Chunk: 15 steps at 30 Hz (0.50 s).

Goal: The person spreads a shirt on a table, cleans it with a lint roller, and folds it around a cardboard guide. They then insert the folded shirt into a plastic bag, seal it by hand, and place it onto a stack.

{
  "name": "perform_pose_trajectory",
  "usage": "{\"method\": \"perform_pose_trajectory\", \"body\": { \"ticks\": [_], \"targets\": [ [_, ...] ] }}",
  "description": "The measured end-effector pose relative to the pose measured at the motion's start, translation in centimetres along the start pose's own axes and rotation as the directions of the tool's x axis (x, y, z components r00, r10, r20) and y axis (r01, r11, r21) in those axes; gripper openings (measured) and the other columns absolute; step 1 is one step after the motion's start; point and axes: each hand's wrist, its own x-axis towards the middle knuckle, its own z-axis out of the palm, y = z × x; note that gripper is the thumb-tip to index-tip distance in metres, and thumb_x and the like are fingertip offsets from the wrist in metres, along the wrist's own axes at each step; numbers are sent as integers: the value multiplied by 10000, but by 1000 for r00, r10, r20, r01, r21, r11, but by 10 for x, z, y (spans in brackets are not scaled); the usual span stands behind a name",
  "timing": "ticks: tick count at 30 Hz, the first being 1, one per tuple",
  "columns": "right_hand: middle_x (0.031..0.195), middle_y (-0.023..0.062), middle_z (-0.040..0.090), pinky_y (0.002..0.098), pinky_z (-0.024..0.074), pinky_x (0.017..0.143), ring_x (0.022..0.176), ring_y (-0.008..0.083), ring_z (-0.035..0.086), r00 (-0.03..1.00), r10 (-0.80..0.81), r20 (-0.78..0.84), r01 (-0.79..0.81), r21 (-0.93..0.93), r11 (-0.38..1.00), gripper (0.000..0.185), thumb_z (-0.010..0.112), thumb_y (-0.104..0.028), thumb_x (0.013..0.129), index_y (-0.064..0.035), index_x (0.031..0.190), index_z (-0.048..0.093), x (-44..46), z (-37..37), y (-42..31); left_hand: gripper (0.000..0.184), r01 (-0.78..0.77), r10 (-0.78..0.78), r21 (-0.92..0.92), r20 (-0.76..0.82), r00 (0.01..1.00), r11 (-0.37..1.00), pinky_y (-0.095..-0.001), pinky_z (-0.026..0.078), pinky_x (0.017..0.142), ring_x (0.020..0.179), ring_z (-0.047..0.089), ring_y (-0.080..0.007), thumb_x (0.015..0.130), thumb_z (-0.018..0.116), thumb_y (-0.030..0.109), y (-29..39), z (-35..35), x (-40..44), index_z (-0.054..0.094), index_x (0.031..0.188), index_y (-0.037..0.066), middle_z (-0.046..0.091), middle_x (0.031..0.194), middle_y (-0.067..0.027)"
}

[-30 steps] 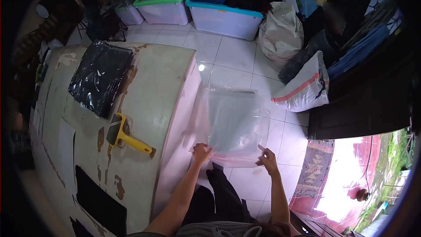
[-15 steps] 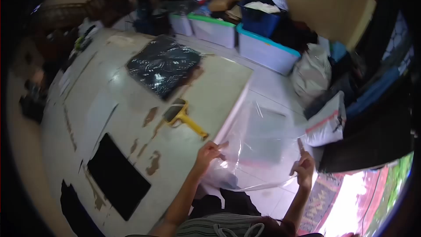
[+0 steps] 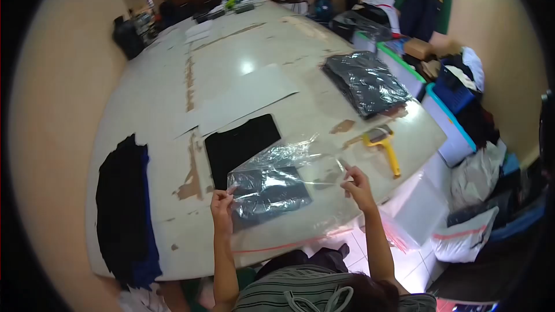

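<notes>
My left hand [image 3: 222, 203] pinches the left edge of a clear plastic bag [image 3: 289, 193] held over the near part of the large table [image 3: 324, 110]. The bag's right edge is between the closed fingers of my right hand [image 3: 357, 186]. Through the film shows dark cloth, and a folded black cloth [image 3: 240, 144] lies partly under it. To the right rests a yellow-handled tool [image 3: 388, 151]. Behind that sits a stack of dark items in shiny plastic [image 3: 367, 82]. A white sheet [image 3: 251, 98] lies beyond the black cloth.
A pile of black and blue cloth [image 3: 124, 214] lies at the table's left end. On the right floor stand lidded boxes [image 3: 448, 127], a blue basket [image 3: 454, 89], a white sack [image 3: 465, 237] and more clear bags [image 3: 419, 211]. Dark garments hang behind.
The view has swung left onto the table. Both hands have carried one clear bag from beside the table to over it, while other clear bags stay at the lower right.
</notes>
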Motion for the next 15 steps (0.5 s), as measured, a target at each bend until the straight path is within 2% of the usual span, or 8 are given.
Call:
{"method": "perform_pose_trajectory", "body": {
  "ticks": [2,4,5,6,8,11,14,15],
  "targets": [
    [1324,178,373,197,386,446,486,34,473,997,66,30,-64,-62,996,214,606,-62,696,-48,863,474,24,33,39,38,105,-87,133,-134,987,986,-216,469,623,690,550,-96,803,480,39,0,-37,-4,453,825,55,530,1147,-151],
    [1286,170,420,256,436,533,610,83,535,1000,-10,29,19,-311,950,266,645,-107,690,-51,904,496,40,61,71,37,90,-37,249,-209,977,964,-199,391,563,653,486,-77,825,507,86,-7,-71,-8,479,810,66,561,911,-58],
    [1165,146,510,313,453,670,810,179,561,995,104,-8,-98,-402,910,320,680,-148,671,-45,920,507,39,75,66,45,80,-2,303,-251,968,950,-200,368,554,638,460,-76,831,512,100,-4,-80,-9,488,811,68,546,812,-29],
    [1120,125,527,290,437,616,719,144,533,999,-54,3,48,-528,848,331,689,-144,660,-44,921,512,45,83,82,45,216,-123,215,-380,917,952,-196,360,568,612,419,-82,827,523,92,-3,-84,-20,498,820,55,467,697,-3],
    [926,91,533,288,421,590,649,159,491,870,-488,66,383,-714,586,343,702,-134,631,-43,908,522,56,98,106,54,294,-218,225,-308,926,929,-199,365,578,630,436,-88,815,541,84,-11,-112,-22,503,824,47,468,701,-6],
    [862,116,501,356,422,670,752,264,511,965,-258,-46,156,-690,707,341,697,-130,630,-31,892,502,57,113,89,117,336,-272,217,-278,921,917,-200,381,569,653,470,-87,802,562,66,-18,-123,-13,496,893,33,511,739,-30],
    [882,127,508,379,415,689,782,298,514,873,-487,-3,250,-856,453,370,701,-130,629,-24,914,491,73,109,106,266,346,-289,163,-294,911,924,-207,410,556,642,501,-99,769,590,12,-27,-117,1,462,1003,13,546,773,-43],
    [885,137,516,381,420,693,792,306,522,894,-448,-25,231,-830,508,385,703,-151,639,-20,926,483,81,105,114,290,334,-281,136,-309,909,933,-210,417,560,635,504,-103,762,594,0,-31,-113,8,458,1017,12,546,771,-43]
  ]
}}
